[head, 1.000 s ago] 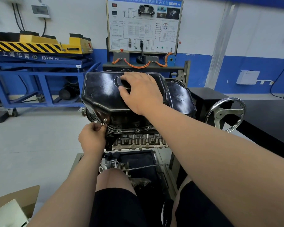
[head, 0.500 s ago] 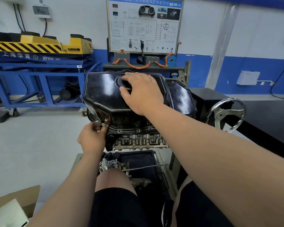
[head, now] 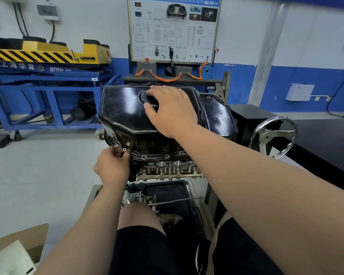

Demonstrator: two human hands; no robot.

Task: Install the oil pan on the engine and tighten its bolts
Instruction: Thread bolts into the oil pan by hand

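Two hands work at the black oil pan point(head: 125, 116), which sits on top of the engine point(head: 167, 170), its flange lying on the block along the near edge. The right hand point(head: 171, 111) lies flat on the pan's top, fingers straight and spread, pressing beside an embossed ring. The left hand point(head: 112, 167) is at the pan's near left corner, thumb and fingertips pinching a small silver bolt point(head: 124, 149) at the flange. A second bolt point(head: 128, 144) stands just above it.

Left of the pan, grey floor point(head: 38, 171) stretches to a blue lift trolley point(head: 48, 82). Right of the pan, a chromed handwheel point(head: 272, 135) stands near the forearm.

Against a second ago, pan and hands hold the same places.

The pan is glossy, scuffed pressed metal with rounded corners and a ribbed flange. The engine casting is rough, grey and grimy.
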